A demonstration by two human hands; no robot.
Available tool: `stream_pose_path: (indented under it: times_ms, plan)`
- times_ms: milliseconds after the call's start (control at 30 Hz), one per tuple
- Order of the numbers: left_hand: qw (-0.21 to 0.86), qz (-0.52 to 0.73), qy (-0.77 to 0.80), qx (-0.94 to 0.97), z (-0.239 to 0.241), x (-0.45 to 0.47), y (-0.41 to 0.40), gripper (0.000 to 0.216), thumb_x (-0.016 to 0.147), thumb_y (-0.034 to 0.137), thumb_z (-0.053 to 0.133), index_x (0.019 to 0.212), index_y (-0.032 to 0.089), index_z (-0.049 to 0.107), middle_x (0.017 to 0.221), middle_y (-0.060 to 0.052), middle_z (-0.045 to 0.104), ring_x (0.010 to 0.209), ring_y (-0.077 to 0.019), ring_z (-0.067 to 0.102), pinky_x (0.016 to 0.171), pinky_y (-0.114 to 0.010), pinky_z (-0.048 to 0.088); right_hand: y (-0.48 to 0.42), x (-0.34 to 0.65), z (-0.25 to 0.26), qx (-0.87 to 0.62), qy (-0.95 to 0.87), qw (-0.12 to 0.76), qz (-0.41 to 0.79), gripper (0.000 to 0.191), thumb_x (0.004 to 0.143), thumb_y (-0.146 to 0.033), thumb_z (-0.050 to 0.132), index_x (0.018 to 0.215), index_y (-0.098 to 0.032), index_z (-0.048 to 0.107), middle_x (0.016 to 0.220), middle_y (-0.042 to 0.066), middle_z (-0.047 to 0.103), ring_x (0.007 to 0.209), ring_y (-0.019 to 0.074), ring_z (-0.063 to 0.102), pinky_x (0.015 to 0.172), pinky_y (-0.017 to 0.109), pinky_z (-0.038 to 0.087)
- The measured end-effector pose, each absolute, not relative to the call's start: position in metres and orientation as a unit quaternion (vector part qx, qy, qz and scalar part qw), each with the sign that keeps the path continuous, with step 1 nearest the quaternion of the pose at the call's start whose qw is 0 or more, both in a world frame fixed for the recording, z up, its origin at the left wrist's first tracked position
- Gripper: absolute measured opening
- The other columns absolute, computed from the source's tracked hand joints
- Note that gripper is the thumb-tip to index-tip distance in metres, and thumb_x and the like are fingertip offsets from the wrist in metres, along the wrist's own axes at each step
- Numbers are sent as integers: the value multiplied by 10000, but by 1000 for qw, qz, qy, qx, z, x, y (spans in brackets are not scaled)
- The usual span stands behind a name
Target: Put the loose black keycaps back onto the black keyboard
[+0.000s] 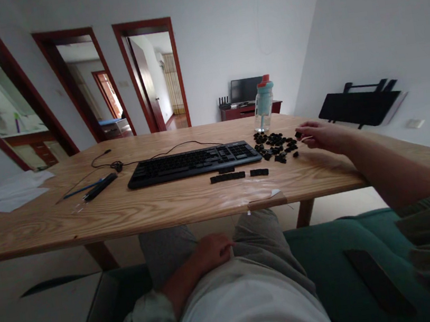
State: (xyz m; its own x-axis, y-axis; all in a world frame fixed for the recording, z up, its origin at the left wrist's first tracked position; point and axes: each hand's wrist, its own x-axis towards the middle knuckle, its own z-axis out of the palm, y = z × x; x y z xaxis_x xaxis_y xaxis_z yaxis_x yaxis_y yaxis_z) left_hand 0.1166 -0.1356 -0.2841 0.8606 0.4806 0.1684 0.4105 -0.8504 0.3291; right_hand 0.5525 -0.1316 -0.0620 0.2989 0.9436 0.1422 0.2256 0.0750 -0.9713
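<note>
Keyboard: flat on the wooden table, left of the loose keycap pile
Keycap rows: lined up before the keyboard's near edge
Right hand: pinching one black keycap at the pile's right edge
Left hand: in the lap, fingers curled; cannot tell whether clenched
Water bottle: upright behind the pile
</note>
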Motion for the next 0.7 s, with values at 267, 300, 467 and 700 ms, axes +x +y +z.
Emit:
stream_pose_path:
  times_ms: [267,300,467,700]
  plan:
    - [-107,358,-36,927,-36,138,-149,159,915,233,553,1015,242,676,868,-33,714,742,-132,647,687,-258,494,-131,426,-5,-480,-648,501,314,307,765,-427,795,833,-196,603,688,-5,568,473,66,405,403,232,266]
    - [-125,381,-7,916,-13,144,-135,151,923,250,553,1009,234,676,876,-32,711,766,-133,650,699,-258,493,-130,410,0,-460,-666,495,314,302,775,-432,788,839,-198,608,680,-8,563,477,68,414,410,232,280]
    - [-156,423,80,889,11,166,-61,216,891,351,646,1040,199,682,887,-33,692,792,-144,637,702,-265,473,-110,367,4,-419,-686,495,330,314,824,-479,736,793,-192,612,625,-20,513,480,70,397,415,227,299]
    - [-112,434,132,884,-29,173,-35,158,891,291,643,991,183,701,871,-43,707,738,-140,619,708,-276,466,-79,359,-29,-412,-664,493,383,320,846,-504,679,823,-186,655,636,-22,512,464,64,340,403,229,241]
